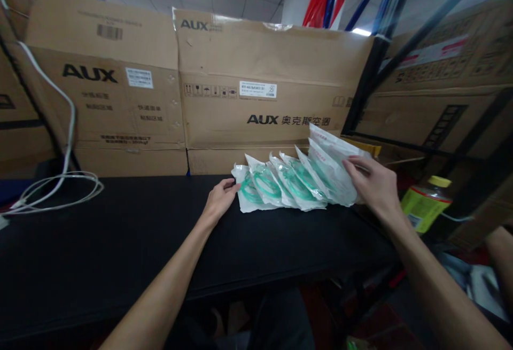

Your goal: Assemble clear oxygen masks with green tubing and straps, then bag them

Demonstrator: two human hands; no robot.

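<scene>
A fanned row of several clear plastic packets (pixel 294 181), each with coiled green tubing inside, lies on the black table (pixel 120 243) against the cardboard boxes. My left hand (pixel 219 199) rests at the row's left end, fingers curled, thumb and fingertips touching the leftmost packet (pixel 248 192). My right hand (pixel 374 184) lies on the rightmost packets (pixel 332 163), fingers stretched flat across them.
Large brown AUX cardboard boxes (pixel 256 104) form a wall behind the table. A coil of white cable (pixel 60 187) lies at the left. A yellow-capped bottle (pixel 427 203) stands at the right by dark metal shelving (pixel 364 83). Another person's arm (pixel 499 254) shows at far right.
</scene>
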